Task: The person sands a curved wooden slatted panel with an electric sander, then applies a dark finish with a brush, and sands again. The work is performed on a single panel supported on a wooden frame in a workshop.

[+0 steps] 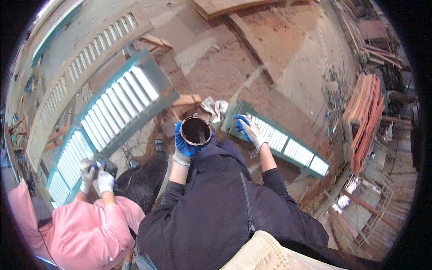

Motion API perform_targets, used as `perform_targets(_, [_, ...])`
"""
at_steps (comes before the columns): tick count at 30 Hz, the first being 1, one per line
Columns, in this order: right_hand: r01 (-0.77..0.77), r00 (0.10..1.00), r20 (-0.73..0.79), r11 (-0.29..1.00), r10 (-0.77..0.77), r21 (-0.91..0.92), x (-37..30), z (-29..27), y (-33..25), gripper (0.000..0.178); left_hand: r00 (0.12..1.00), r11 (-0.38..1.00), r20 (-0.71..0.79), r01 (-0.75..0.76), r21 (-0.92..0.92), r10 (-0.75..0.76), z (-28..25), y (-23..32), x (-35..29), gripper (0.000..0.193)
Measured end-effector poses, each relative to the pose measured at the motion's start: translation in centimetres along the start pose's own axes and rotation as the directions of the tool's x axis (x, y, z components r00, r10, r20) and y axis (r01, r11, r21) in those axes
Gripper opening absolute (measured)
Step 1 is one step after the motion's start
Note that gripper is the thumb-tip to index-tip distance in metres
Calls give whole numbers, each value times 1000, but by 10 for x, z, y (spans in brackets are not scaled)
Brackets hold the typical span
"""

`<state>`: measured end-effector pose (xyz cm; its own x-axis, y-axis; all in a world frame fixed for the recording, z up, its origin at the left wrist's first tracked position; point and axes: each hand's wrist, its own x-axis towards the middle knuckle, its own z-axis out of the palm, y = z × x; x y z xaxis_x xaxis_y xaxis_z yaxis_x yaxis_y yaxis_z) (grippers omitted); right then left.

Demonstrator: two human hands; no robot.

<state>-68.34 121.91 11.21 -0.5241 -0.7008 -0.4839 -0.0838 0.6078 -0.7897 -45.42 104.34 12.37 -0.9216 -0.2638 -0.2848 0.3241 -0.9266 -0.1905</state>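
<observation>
My left hand [182,146], in a white and blue work glove, is wrapped around an open round can [196,117]. The can is dark inside, with a small lighter patch near its lower side. My right hand [250,130], gloved the same way, is closed over the near-left end of a louvered shutter panel [290,150] with a green frame and white slats. Its fingers are curled, and whatever they may hold is hidden. A crumpled white rag [214,108] lies just beyond the can.
At my left, a co-worker in a pink top [85,229] holds gloved hands over a larger green-framed shutter [112,110]. Behind it leans a bare louvered panel [74,74]. Reddish boards [366,121] are stacked at right. A long plank [252,45] lies ahead on the dusty ground.
</observation>
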Motion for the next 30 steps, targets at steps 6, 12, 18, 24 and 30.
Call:
perform_targets(6, [-136,984,-133,977,115,-167,128,-109,-46,44,994,993,82,-70,-95,78,86,49,133,78])
perform_targets(12, [-255,967,-164,752,196,-608,287,-196,-45,49,981,963,50,-171,-208,185,117,108,248,85])
perform_targets(18, [276,957,140,660,-253,-699,527,-214,-177,41,903,855,-21,-413,-314,429,146,168,358,86])
perform_targets(24, [606,781,85,784,-619,135,662,-216,-500,25,821,798,50,-536,-276,569,229,250,454,75])
perform_targets(30, [913,-17,-61,-40,-998,407,698,-218,-769,23,759,723,66,-585,-368,648,276,369,539,74])
